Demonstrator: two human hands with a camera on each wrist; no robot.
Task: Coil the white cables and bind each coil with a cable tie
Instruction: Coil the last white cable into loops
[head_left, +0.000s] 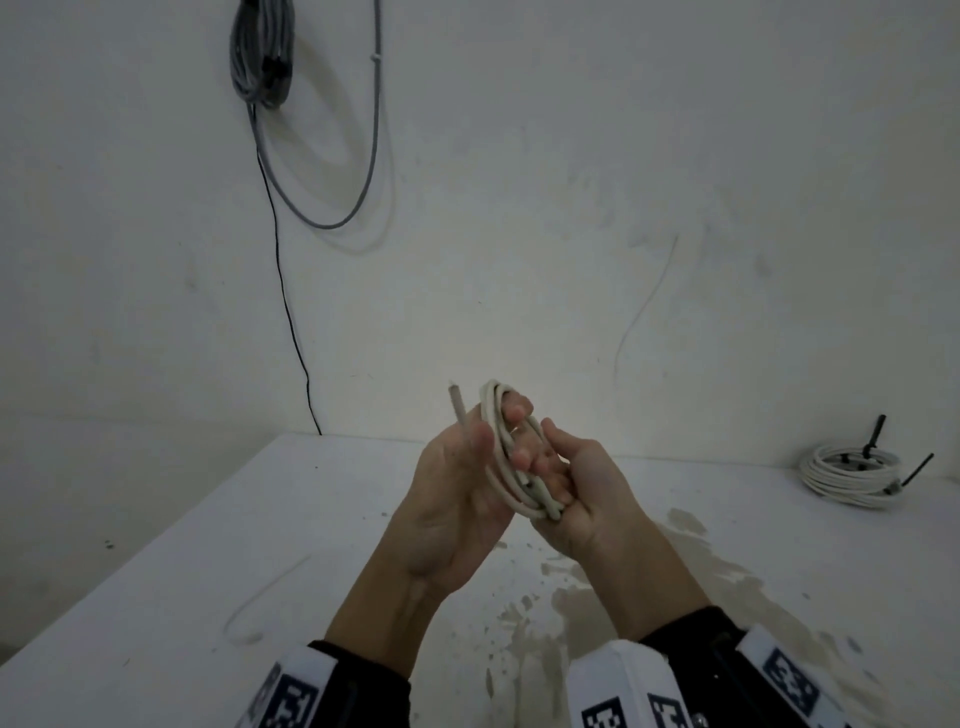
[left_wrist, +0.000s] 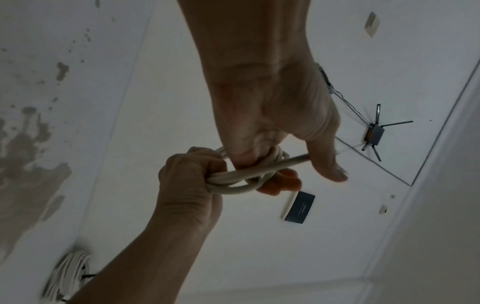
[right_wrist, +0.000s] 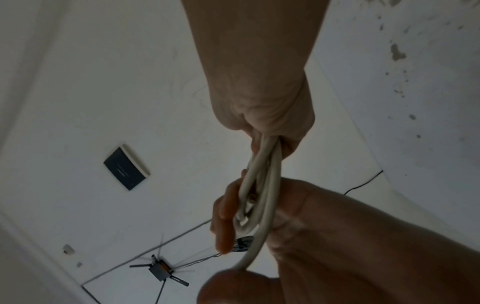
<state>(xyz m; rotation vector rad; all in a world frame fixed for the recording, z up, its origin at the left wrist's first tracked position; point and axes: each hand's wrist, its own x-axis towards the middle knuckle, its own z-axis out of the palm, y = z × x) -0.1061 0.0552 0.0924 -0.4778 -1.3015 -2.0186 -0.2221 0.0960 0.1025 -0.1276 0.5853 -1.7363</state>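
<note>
Above the white table (head_left: 291, 519), both hands are holding a small coil of white cable (head_left: 501, 457) in the air at the centre of the head view; the left hand (head_left: 457, 499) is curling its fingers through the loops while its thumb is pinning the cable's free end (head_left: 460, 410), which is pointing toward 11 o'clock; the right hand (head_left: 582, 493) is gripping the coil's lower bend from 4 o'clock; only the head view is showing a finished white coil (head_left: 852, 470) with black ties lying at 3 o'clock on the table, and a grey cable bundle (head_left: 262, 52) hanging on the wall at 11 o'clock; the wrist views are showing the ceiling instead, with a dark rectangular box (left_wrist: 300, 207) and a small antennaed device (right_wrist: 159, 270) mounted there.
</note>
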